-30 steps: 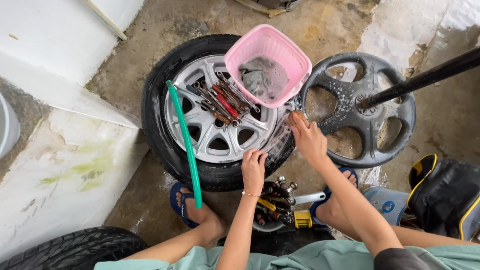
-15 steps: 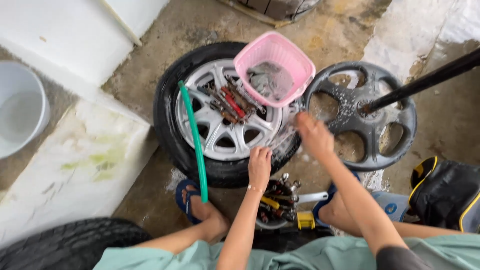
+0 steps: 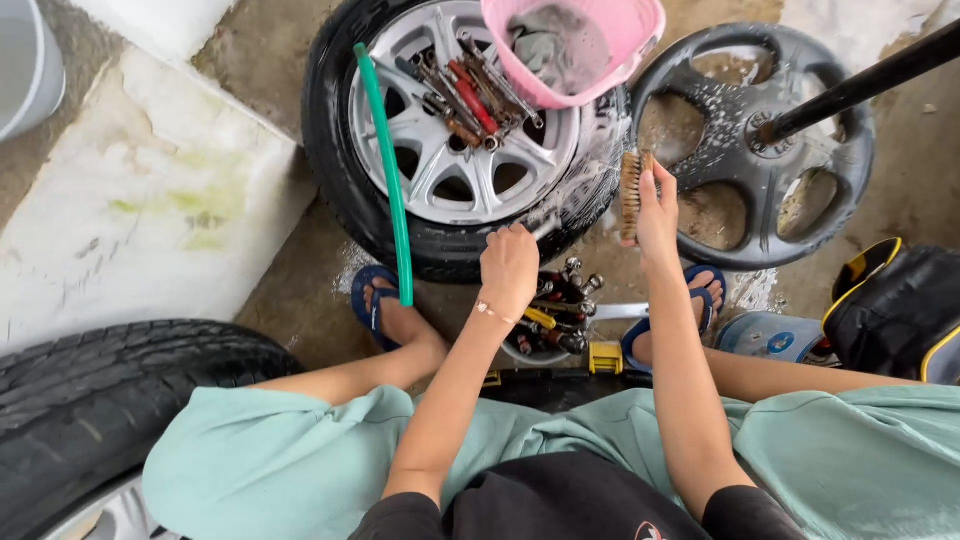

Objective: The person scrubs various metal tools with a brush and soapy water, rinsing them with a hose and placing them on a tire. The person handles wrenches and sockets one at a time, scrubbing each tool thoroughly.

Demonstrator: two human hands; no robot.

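On the wet concrete floor point(image 3: 300, 290), your left hand point(image 3: 508, 268) braces the tyre point(image 3: 335, 170); your right hand point(image 3: 655, 215) clasps the scrubbing brush point(image 3: 631, 193), bristles against its soapy edge.

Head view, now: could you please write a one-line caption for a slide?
Right hand holds a scrub brush against a soapy tyre; left hand steadies its edge.

A pink basket point(image 3: 575, 45) and loose wrenches point(image 3: 468, 92) are resting on the silver rim, a green hose point(image 3: 385, 165) is leaning across it, and a black-and-yellow bag point(image 3: 895, 305) is sitting at right.
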